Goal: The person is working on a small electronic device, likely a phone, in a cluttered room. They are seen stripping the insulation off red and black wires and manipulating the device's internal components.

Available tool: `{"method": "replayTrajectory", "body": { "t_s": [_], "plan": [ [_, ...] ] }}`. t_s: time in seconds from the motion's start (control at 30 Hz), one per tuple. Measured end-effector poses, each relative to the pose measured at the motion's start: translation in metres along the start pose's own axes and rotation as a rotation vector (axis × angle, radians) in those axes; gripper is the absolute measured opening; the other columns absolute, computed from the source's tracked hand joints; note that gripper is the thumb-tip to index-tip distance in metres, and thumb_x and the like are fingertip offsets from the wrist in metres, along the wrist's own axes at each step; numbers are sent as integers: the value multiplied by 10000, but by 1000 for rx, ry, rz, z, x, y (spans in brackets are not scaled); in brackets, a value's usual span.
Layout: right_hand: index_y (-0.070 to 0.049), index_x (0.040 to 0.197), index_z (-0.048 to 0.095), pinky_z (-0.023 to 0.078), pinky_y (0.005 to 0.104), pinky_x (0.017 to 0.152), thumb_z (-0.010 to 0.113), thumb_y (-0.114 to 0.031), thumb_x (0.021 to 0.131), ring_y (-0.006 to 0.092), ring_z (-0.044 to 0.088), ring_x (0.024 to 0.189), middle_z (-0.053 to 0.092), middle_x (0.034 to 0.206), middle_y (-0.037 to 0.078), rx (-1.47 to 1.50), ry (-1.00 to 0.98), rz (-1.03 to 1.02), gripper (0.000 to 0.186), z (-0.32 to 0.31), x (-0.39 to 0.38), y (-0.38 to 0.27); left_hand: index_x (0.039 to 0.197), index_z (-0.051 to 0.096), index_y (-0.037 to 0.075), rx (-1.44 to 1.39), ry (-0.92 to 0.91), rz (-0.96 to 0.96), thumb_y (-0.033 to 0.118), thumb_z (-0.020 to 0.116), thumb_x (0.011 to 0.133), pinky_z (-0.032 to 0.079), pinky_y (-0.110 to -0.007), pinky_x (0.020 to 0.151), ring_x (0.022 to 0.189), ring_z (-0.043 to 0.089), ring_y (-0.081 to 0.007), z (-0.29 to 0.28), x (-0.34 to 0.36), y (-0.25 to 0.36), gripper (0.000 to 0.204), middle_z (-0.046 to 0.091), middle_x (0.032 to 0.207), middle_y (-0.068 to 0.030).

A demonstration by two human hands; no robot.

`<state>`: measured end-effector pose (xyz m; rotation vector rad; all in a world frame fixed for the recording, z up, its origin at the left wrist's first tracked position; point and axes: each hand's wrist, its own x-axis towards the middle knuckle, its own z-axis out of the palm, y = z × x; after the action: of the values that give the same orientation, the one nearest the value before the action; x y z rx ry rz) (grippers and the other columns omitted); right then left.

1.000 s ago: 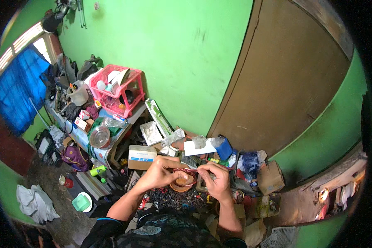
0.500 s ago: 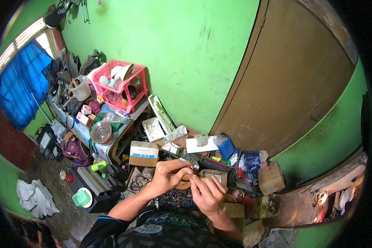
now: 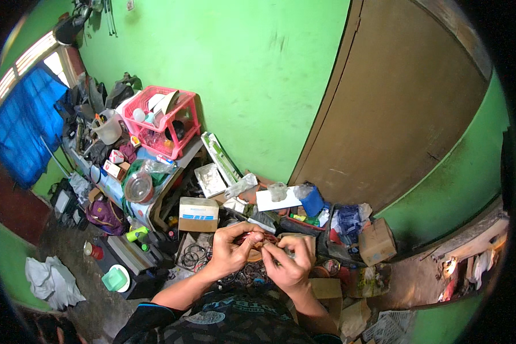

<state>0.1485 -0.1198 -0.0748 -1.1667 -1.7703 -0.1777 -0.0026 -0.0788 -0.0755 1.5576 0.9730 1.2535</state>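
Observation:
My left hand (image 3: 233, 250) and my right hand (image 3: 288, 262) meet in front of my chest, low in the head view. Both pinch a small reddish-brown round object (image 3: 259, 243) between their fingertips. Most of that object is hidden by my fingers, so its exact shape is unclear. Below my hands lies a dark tangle of small parts and wires (image 3: 247, 274) on the floor. A closed cardboard box (image 3: 198, 214) sits just left of my left hand.
A pink plastic crate (image 3: 167, 120) of items stands on a cluttered table at left. Boxes, a blue container (image 3: 313, 200), a white tray (image 3: 277, 199) and bags crowd the floor by the green wall. A brown door (image 3: 395, 109) fills the right. A blue curtain (image 3: 17, 123) hangs far left.
My right hand has come in from the right to join the left hand. Both now close around the small object, which was held wider apart a second ago.

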Motion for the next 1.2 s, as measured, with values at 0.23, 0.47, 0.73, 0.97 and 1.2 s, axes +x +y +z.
{"method": "replayTrajectory", "body": {
  "t_s": [0.23,0.47,0.73,0.97,1.2],
  "plan": [
    [-21,808,508,472,265,600,728,35,693,157,601,643,603,725,93,463,-1,293,255,12,-13,18,884,665,-50,-120,-133,-98,98,674,840,479,-251,695,749,597,-112,-6,0,5,154,668,804,-72],
    [-23,1108,589,496,273,591,617,-1,790,156,658,664,665,764,150,344,-214,594,320,9,-14,17,984,625,-39,-69,-389,-197,98,650,866,481,-239,714,793,585,-78,-10,2,9,183,647,839,-46],
    [4,1116,583,516,337,803,538,69,735,272,647,977,609,1163,194,438,-236,350,389,9,-9,24,987,592,-37,39,-400,-138,122,620,893,492,-252,702,817,592,-80,-10,2,-1,187,641,866,-52],
    [68,1226,461,438,380,958,490,94,821,287,612,1066,579,1209,203,602,49,318,408,1,-2,32,1037,589,-54,-7,-459,-181,133,590,910,488,-253,700,791,591,-83,-8,5,-8,226,649,854,-64],
    [44,1174,495,523,325,767,666,58,774,208,680,859,695,782,135,251,310,299,435,15,-16,57,1103,628,-8,-6,-515,-167,159,570,921,483,-268,692,768,601,-120,-2,-3,-5,255,678,920,-111]
  ]
}}
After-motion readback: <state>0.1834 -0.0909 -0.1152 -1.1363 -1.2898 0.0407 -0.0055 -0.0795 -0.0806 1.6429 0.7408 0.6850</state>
